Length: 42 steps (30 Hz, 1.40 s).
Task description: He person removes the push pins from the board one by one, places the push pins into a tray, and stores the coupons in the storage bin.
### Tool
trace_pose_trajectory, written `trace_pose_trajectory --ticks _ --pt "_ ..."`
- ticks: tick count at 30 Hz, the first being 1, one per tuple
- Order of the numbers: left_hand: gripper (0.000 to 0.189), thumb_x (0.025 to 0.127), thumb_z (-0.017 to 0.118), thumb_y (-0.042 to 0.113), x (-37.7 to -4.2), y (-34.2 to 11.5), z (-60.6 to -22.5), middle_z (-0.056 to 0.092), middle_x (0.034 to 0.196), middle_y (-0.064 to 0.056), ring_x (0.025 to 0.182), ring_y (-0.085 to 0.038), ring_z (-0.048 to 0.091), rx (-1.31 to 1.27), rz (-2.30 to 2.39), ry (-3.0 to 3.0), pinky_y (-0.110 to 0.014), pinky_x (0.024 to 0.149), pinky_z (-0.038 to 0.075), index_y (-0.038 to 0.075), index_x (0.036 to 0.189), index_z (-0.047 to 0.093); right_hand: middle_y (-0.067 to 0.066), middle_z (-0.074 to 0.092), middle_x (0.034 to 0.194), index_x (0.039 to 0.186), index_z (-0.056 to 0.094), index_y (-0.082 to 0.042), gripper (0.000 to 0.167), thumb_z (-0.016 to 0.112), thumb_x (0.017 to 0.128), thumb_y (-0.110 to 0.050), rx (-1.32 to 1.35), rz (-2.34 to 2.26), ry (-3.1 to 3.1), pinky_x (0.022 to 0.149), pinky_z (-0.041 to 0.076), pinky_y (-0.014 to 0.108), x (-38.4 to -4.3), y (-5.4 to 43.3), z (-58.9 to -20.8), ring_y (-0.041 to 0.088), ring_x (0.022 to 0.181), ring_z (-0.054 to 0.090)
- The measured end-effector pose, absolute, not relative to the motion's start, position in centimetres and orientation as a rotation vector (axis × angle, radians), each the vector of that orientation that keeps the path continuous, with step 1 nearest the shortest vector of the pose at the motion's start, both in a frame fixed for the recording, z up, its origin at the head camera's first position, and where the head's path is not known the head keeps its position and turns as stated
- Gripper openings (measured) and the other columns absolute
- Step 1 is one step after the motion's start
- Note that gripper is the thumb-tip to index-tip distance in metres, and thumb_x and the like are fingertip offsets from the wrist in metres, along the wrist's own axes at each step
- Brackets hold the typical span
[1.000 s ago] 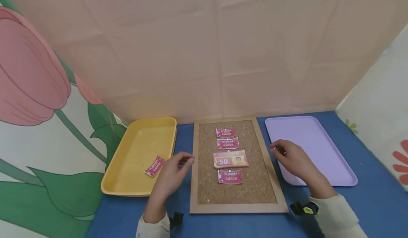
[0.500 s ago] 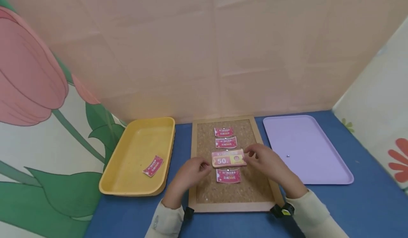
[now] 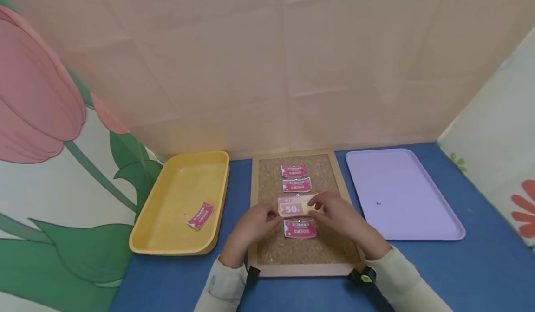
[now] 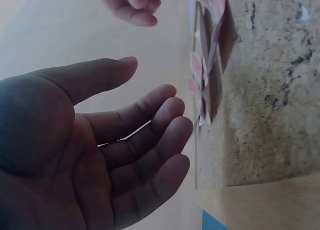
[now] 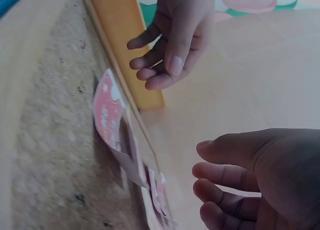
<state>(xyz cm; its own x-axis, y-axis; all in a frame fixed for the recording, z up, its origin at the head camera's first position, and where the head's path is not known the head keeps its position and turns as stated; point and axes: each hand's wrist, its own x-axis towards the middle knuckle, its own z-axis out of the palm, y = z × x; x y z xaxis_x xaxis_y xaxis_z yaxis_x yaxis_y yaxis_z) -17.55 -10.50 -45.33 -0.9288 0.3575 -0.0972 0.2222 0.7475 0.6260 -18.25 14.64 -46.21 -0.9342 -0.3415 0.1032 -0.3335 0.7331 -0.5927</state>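
A cork board [image 3: 309,270] with a wooden frame lies in the middle, bearing a column of paper coupons. The larger pink and yellow coupon marked 50 [image 3: 292,208] is between my hands. My left hand [image 3: 256,224] is close to its left end, and in the left wrist view the thumb stands apart from relaxed fingers [image 4: 172,135]. Over the coupon's right end, partly covering it, is my right hand [image 3: 340,215]; its thumb and fingers [image 5: 210,191] are parted with nothing between them. Below lies a smaller red coupon [image 3: 300,229]; above are two more, the nearer one [image 3: 296,185] slightly curled.
To the left stands a yellow tray [image 3: 179,186] holding one red coupon [image 3: 200,216]. A purple tray [image 3: 405,182] sits on the right with a tiny silver piece [image 3: 378,203] on it. Blue cloth [image 3: 443,275] covers the table, and a beige sheet [image 3: 259,70] rises behind.
Both hands have moved inward from the sides of the cork board to the ends of the larger coupon. The right hand's shift uncovered the tiny silver piece on the purple tray.
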Motion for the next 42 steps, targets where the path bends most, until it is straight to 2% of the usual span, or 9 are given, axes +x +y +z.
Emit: trace_pose_trajectory --ticks 8,20,30,42 --pt "0.016 0.096 0.063 0.029 -18.1 -10.3 -46.2 0.059 0.076 0.007 0.067 -0.01 0.053 0.475 0.943 2.67 -0.026 0.058 0.047 0.015 0.095 0.07 -0.009 0.056 0.077 0.101 0.071 -0.013 0.016 0.074 0.088 -0.023 -0.689 -0.947 2.88 0.056 0.046 0.024 -17.8 13.3 -47.1 0.009 0.067 0.051" --pt "0.015 0.094 0.064 0.028 -18.2 -10.3 -47.1 0.06 0.078 0.006 0.07 -0.011 0.055 0.403 0.98 2.648 -0.028 0.062 0.047 0.014 0.094 0.07 -0.01 0.063 0.087 0.101 0.073 -0.014 0.015 0.073 0.088 -0.02 -0.66 -0.883 2.875 0.07 0.05 0.03 -17.5 12.2 -48.2 0.005 0.077 0.056" --pt "0.017 0.094 0.065 0.032 -18.5 -10.3 -47.6 0.062 0.081 0.006 0.073 -0.012 0.056 0.342 1.005 2.616 -0.03 0.064 0.048 0.016 0.093 0.071 -0.013 0.058 0.081 0.102 0.073 -0.017 0.014 0.071 0.089 -0.022 -0.62 -0.85 2.854 0.065 0.045 0.028 -17.7 12.2 -49.1 0.006 0.07 0.051" --pt "0.023 0.097 0.06 0.035 -18.7 -11.1 -47.6 0.062 0.083 0.004 0.075 -0.015 0.056 0.351 1.095 2.578 -0.033 0.065 0.048 0.015 0.098 0.072 -0.014 0.059 0.08 0.102 0.073 -0.017 0.014 0.072 0.089 -0.022 -0.604 -0.86 2.844 0.065 0.047 0.029 -17.9 12.2 -49.7 0.005 0.069 0.052"
